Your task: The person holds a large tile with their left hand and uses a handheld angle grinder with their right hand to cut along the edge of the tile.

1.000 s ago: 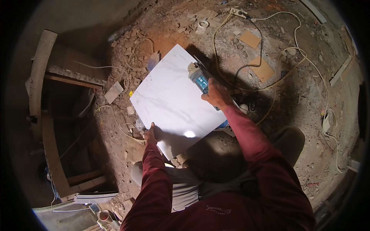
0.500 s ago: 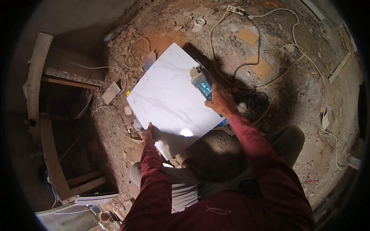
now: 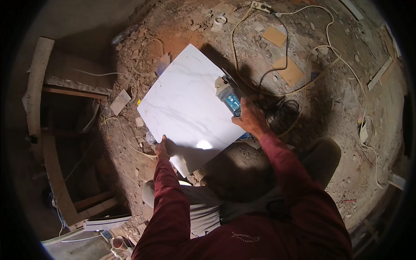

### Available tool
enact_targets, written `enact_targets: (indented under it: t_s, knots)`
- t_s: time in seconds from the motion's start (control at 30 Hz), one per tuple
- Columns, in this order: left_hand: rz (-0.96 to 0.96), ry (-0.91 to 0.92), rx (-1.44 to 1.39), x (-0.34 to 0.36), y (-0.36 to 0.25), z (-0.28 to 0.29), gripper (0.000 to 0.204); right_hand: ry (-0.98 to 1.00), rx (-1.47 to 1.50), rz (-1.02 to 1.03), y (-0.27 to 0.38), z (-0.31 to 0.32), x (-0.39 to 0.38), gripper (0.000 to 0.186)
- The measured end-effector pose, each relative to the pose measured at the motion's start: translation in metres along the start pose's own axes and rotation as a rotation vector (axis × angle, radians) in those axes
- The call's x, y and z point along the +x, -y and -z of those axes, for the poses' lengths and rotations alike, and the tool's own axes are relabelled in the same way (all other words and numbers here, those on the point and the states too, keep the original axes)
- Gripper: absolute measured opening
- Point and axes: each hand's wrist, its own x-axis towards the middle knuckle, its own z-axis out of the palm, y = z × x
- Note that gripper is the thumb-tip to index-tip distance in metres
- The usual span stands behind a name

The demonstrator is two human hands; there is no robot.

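A large white marble-patterned tile [image 3: 186, 95] lies slantwise in front of me, one corner pointing away. My left hand [image 3: 161, 147] grips its near-left edge, thumb on top and the other fingers mostly hidden beneath. My right hand [image 3: 252, 118] is wrapped around the body of a teal and grey angle grinder [image 3: 229, 98]. The grinder sits at the tile's far-right edge, its head pointing away from me. Its disc shows only as a thin dark line along that edge; whether it touches the tile I cannot tell.
Rubble and dust cover the ground. Brownish square pieces [image 3: 288, 71] lie at the far right among looping cables [image 3: 299, 92], near a power strip [image 3: 261, 6]. A white ring [image 3: 220, 21] lies beyond the tile. At the left stands a wooden frame [image 3: 39, 86] around a dark opening.
The grinder and my right hand have moved slightly toward me along the tile's far-right edge. My left hand keeps its hold on the tile. The whole view has shifted a little.
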Motion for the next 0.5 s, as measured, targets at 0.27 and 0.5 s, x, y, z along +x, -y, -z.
enact_targets:
  t_s: [0.27,0.5]
  knots:
    - [0.059,-0.06,-0.106,0.001,-0.001,-0.001,0.076,-0.061,-0.01,0.061,-0.008,0.002,-0.017,0.068]
    - [0.002,0.006,0.005,0.012,0.002,0.003,0.083,-0.05,-0.019,0.037,-0.015,0.001,-0.031,0.073]
